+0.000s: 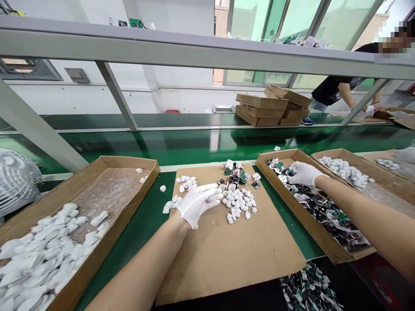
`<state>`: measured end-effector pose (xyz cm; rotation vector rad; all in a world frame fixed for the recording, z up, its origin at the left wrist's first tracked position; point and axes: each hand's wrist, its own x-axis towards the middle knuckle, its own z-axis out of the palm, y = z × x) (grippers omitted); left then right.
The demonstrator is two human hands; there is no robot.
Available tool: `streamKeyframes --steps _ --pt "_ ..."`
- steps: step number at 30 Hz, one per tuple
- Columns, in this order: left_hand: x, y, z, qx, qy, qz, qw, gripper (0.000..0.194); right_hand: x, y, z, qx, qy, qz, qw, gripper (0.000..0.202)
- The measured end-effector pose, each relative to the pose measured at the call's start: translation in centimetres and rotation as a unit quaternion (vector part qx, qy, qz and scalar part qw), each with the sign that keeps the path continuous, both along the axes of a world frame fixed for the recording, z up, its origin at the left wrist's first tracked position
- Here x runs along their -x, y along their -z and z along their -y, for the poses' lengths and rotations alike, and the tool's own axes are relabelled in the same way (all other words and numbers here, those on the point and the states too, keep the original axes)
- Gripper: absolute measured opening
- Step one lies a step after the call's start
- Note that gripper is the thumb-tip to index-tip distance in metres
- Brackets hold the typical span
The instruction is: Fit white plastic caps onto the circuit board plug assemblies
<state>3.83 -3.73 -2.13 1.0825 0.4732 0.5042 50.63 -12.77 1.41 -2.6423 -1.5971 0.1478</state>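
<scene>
My left hand (199, 203), in a white glove, hovers over or rests on the cardboard sheet (227, 255), its fingers stretched out to the right. Beside its fingertips lies a pile of small white plastic pieces (240, 201), with a small heap of wired circuit boards (236, 173) just behind. More white pieces (187, 183) sit at its far side. My right hand (303, 174), also gloved, reaches into the long cardboard tray (335, 255) filled with wired circuit boards (324, 211). Its fingertips are down among the boards, so whether they grip one is hidden.
At left, a cardboard tray (125, 211) holds many white plastic parts (48, 255), near a white fan (17, 181). Another tray of white pieces (346, 170) stands at right. Overhead runs a shelf (194, 47). Boxes (261, 110) sit behind; a person (337, 90) works at back right.
</scene>
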Motion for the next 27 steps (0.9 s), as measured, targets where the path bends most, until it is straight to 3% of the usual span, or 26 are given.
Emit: streamKeyframes --steps 6,9,13,16,21,24,27 --pt "-0.1 -0.7 0.3 -0.013 0.012 0.004 1.000 0.065 1.5 -4.5 -1.1 0.014 0.026 0.047 0.998 0.056" --pt "-0.3 -1.3 0.4 0.032 0.004 -0.035 0.999 0.055 3.1 -6.8 -2.4 -0.020 -0.001 0.069 0.997 0.065" --pt "-0.3 -2.4 0.5 0.082 -0.009 -0.051 0.995 0.059 6.5 -8.8 -4.8 -0.074 -0.063 0.098 0.990 0.066" --pt "-0.1 -2.9 0.5 0.083 -0.016 -0.062 0.995 0.058 10.2 -8.7 -6.4 -0.102 -0.130 0.083 0.983 0.057" --pt "-0.1 -2.2 0.4 0.060 -0.042 -0.049 0.996 0.049 14.7 -5.4 -8.0 -0.013 -0.165 -0.022 0.986 0.055" --pt "-0.1 -1.4 0.1 0.058 -0.050 -0.051 0.996 0.050 14.5 -4.6 -8.0 0.042 -0.168 -0.071 0.982 0.068" --pt "0.0 -0.7 -0.2 0.036 -0.044 -0.031 0.998 0.056 11.9 -6.2 -7.6 0.055 -0.177 -0.121 0.975 0.079"
